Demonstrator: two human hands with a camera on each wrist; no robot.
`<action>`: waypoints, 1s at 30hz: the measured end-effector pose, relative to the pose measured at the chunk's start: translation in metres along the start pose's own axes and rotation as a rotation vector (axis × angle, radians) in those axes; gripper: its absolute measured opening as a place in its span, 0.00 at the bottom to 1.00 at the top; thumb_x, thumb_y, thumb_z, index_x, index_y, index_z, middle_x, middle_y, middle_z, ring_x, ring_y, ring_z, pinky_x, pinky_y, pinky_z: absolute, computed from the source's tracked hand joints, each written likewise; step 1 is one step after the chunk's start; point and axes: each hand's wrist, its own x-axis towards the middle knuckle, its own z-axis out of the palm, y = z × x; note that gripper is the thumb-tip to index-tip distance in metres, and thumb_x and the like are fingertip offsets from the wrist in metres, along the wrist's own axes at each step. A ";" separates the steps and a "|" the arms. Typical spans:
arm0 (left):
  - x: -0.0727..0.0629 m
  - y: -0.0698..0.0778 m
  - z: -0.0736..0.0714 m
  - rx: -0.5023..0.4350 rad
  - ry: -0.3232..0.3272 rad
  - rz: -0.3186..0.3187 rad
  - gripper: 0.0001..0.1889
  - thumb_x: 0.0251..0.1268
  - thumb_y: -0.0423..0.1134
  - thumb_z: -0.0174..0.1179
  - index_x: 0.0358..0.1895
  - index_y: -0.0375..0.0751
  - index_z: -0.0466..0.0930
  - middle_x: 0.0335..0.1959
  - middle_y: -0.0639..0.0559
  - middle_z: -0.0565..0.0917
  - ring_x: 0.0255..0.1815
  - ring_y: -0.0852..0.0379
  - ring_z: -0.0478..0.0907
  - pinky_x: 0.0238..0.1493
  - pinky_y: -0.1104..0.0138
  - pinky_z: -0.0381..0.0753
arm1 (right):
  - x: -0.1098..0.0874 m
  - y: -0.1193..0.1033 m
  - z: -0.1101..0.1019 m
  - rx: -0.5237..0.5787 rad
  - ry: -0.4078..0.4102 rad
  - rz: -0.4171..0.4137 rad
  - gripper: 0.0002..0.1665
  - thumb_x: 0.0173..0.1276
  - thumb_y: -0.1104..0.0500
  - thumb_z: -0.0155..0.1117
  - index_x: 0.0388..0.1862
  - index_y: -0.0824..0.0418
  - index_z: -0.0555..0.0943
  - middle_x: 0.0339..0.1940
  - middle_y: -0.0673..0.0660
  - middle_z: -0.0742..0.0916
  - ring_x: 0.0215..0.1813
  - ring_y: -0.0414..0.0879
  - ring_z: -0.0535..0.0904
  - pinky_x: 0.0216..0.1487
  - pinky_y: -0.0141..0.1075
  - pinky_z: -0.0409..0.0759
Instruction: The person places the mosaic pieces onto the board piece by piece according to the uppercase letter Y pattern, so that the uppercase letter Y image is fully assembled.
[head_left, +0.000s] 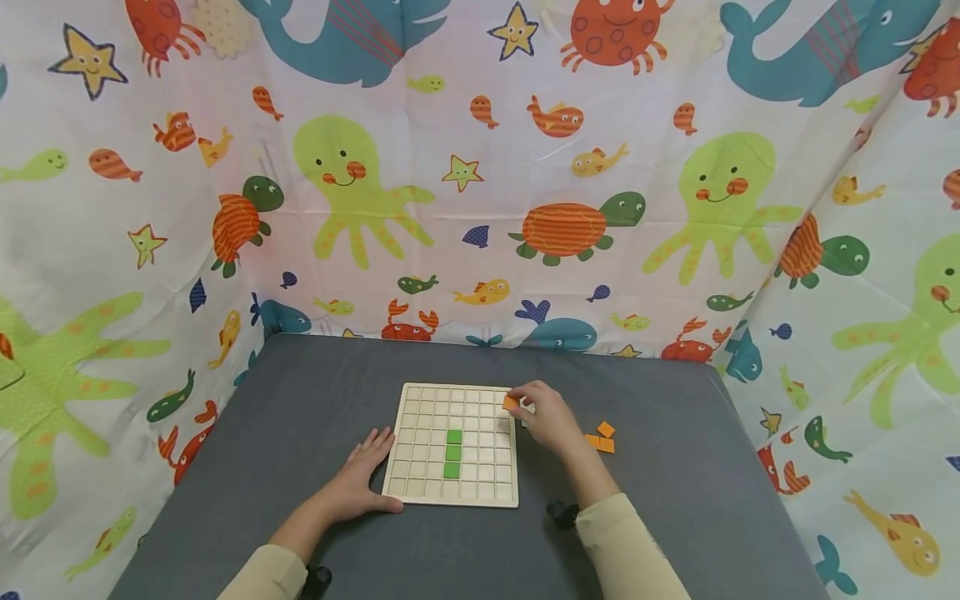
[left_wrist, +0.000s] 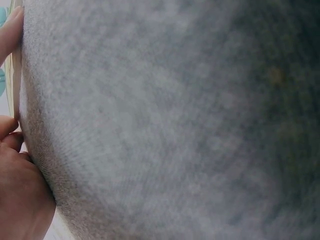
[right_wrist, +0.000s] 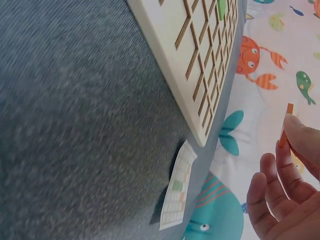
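A pale wooden grid board point(head_left: 420, 483) lies flat on the table, with three green square tiles point(head_left: 453, 454) in a column on it. My left hand point(head_left: 356, 479) rests along the board's left edge, fingers spread and thumb at the near left corner; its fingers point(left_wrist: 10, 37) show at the margin of the left wrist view. Over the board's far right corner, my right hand point(head_left: 551, 419) pinches an orange square tile point(head_left: 511, 402) between thumb and fingers. The right wrist view shows this tile point(right_wrist: 286, 125) edge-on, raised above the board's level.
Loose orange tiles point(head_left: 606, 444) lie right of my right forearm. A paper slip point(right_wrist: 175, 192) printed with a coloured grid lies beside the board's corner, mostly hidden by my right hand in the head view. A sea-animal curtain point(head_left: 465, 250) hangs around the grey table point(head_left: 712, 517).
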 end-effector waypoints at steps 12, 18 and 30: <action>0.000 -0.001 -0.001 -0.021 -0.008 0.024 0.67 0.43 0.62 0.79 0.82 0.37 0.47 0.84 0.42 0.47 0.84 0.39 0.35 0.80 0.40 0.38 | 0.011 -0.018 0.013 0.017 -0.042 -0.041 0.15 0.69 0.58 0.70 0.54 0.56 0.87 0.53 0.56 0.84 0.51 0.52 0.82 0.49 0.45 0.83; -0.001 -0.001 0.000 -0.015 0.000 0.022 0.67 0.41 0.63 0.79 0.82 0.37 0.48 0.84 0.42 0.47 0.84 0.39 0.36 0.80 0.40 0.38 | 0.017 -0.025 0.022 0.053 -0.075 -0.044 0.15 0.70 0.58 0.69 0.55 0.56 0.86 0.53 0.55 0.84 0.52 0.52 0.81 0.49 0.45 0.82; 0.000 -0.003 0.001 -0.023 0.000 0.026 0.67 0.41 0.62 0.79 0.81 0.38 0.48 0.84 0.42 0.48 0.84 0.39 0.36 0.80 0.40 0.38 | 0.025 -0.038 0.037 0.053 -0.114 -0.070 0.16 0.71 0.56 0.68 0.56 0.55 0.86 0.53 0.55 0.84 0.50 0.49 0.80 0.47 0.42 0.82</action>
